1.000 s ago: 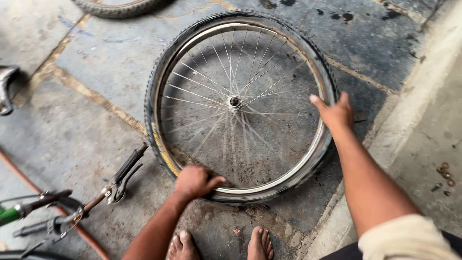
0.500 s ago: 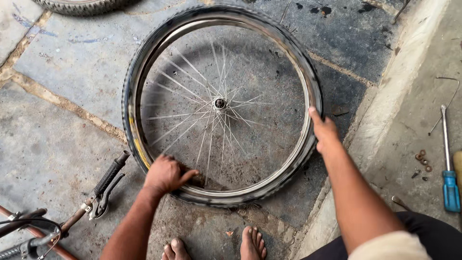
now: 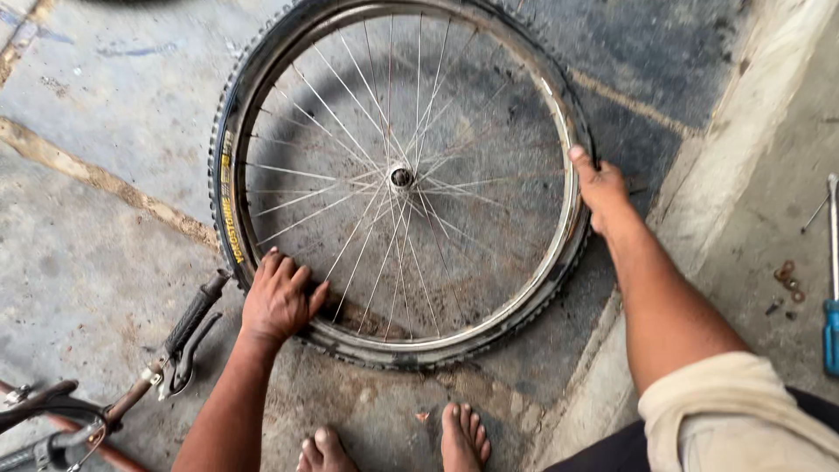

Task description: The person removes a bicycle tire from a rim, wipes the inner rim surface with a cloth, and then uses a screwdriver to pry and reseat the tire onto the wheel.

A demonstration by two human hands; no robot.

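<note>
- The bicycle wheel (image 3: 402, 179) fills the upper middle of my view, lying flat on the concrete floor (image 3: 96, 262), with its knobbly black tyre (image 3: 220, 188) around a shiny metal rim.
- Thin spokes run from the rim to the small hub (image 3: 401, 177) at the centre of the wheel.
- My left hand (image 3: 278, 299) sits at the lower left of the wheel, fingers spread and curled over the rim and tyre edge, pressing down on it rather than closed around it.
- My right hand (image 3: 601, 188) is at the right side of the wheel, fingers together and laid flat along the tyre edge, thumb pointing up; it rests on the tyre and I see nothing gripped inside it.
- My two bare feet (image 3: 393, 446) stand at the bottom centre of the frame, just below the wheel.
- At the lower left lies a handlebar with a black grip and brake lever (image 3: 188, 336), near my left forearm but apart from the wheel.
- At the far right edge a blue-handled screwdriver (image 3: 831, 288) lies on the paler raised floor, with a few small rusty washers (image 3: 789, 281) just beside it.
</note>
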